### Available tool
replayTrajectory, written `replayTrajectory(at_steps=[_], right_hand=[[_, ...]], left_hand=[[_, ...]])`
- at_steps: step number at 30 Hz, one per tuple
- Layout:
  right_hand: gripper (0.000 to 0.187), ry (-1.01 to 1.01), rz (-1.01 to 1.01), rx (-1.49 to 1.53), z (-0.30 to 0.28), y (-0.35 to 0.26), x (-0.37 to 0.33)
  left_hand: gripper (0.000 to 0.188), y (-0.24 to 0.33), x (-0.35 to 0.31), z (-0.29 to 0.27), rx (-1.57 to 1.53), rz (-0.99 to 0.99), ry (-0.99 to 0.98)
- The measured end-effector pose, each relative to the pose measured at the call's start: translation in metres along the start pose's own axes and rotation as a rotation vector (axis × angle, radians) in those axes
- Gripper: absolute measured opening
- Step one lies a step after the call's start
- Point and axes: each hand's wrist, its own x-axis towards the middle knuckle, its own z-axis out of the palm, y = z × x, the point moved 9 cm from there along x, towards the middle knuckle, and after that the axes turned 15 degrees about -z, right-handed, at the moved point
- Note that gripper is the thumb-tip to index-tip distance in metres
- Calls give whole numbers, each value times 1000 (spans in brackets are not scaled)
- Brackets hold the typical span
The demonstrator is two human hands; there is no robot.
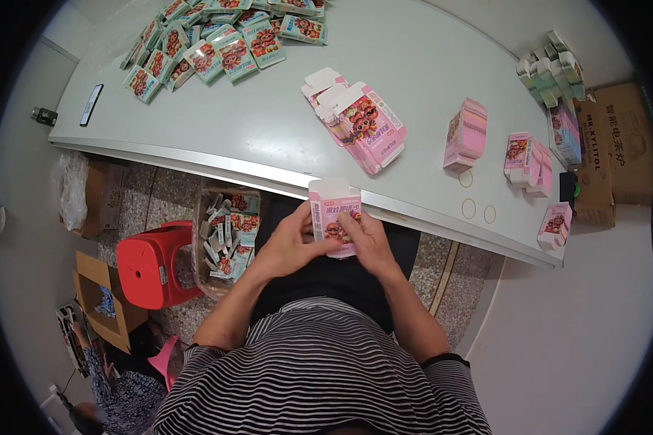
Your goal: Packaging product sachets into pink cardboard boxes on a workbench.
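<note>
A pink cardboard box (332,217) with a printed front is held upright in front of me, just off the table's front edge. My left hand (295,238) grips its left side, thumb across the lower front. On the other side my right hand (368,241) is closed round the box, its thumb pressed on the front. Pale flaps stand up at the box's top end. Beyond it, a loose pile of flattened pink boxes (366,127) lies on the table (268,119). To the right stands an upright stack of flat pink cartons (466,134).
Green boxes (236,54) heap at the far left, near a phone (91,105). Rubber bands (469,209) and bundled pink boxes (527,163) lie at the right. Below are a red stool (152,268), a bin of cartons (232,235) and an open cardboard box (109,312); another person's arm (98,373) shows lower left.
</note>
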Motion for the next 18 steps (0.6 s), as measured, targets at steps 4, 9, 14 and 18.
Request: replayTrajectory(at_steps=[4, 9, 14, 18], right_hand=[[41, 161, -168, -187, 7, 4, -4], [46, 113, -177, 128, 24, -1, -4], [46, 15, 0, 480, 14, 8, -4], [42, 69, 73, 414, 2, 17, -5]], left_hand=[[65, 8, -7, -7, 578, 52, 467], [55, -13, 0, -9, 164, 107, 310], [42, -21, 0, -11, -38, -28, 142], [40, -29, 3, -12, -36, -108, 63]])
